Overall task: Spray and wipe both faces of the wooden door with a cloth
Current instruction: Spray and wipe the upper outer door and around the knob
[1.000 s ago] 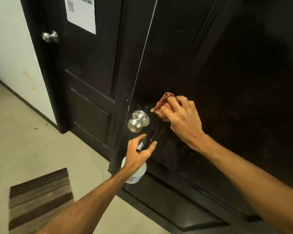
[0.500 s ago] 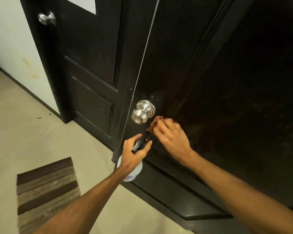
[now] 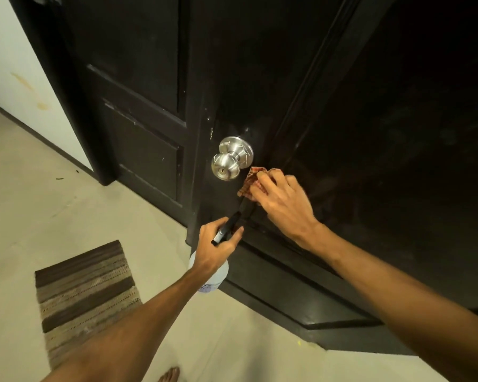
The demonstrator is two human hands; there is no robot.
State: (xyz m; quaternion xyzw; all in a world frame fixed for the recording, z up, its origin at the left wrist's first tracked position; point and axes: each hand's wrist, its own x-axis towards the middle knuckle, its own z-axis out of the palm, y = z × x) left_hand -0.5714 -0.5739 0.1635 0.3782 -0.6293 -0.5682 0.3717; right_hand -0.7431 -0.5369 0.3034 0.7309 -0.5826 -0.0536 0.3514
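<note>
The right hand (image 3: 283, 206) had its fingers bent over a crumpled reddish checked cloth (image 3: 249, 186), holding it bunched and pressed against the face of the dark wooden door (image 3: 370, 128); the thumb was hidden under the hand, so how it lay on the cloth could not be told. The cloth stuck out past the fingertips toward the left, just below and to the right of the silver door knob (image 3: 231, 158), near it but apart from it. Lower and to the left, the left hand (image 3: 218, 245) was curled tightly round the neck of a spray bottle (image 3: 214, 275), the black spray head (image 3: 226, 230) pointing up and forward at the door just beneath the cloth, and the pale, translucent body of the bottle hanging below the fist. Both forearms reached in from the bottom of the view. The door stood open at an angle, its edge with the knob nearest the middle of the view. Behind it, to the left, stood a second dark panelled door (image 3: 138, 111) in a white wall (image 3: 14, 64). On the pale floor (image 3: 39, 205) at the lower left lay a brown striped mat (image 3: 86, 293), and the toes of a bare foot (image 3: 170, 375) showed at the bottom edge.
</note>
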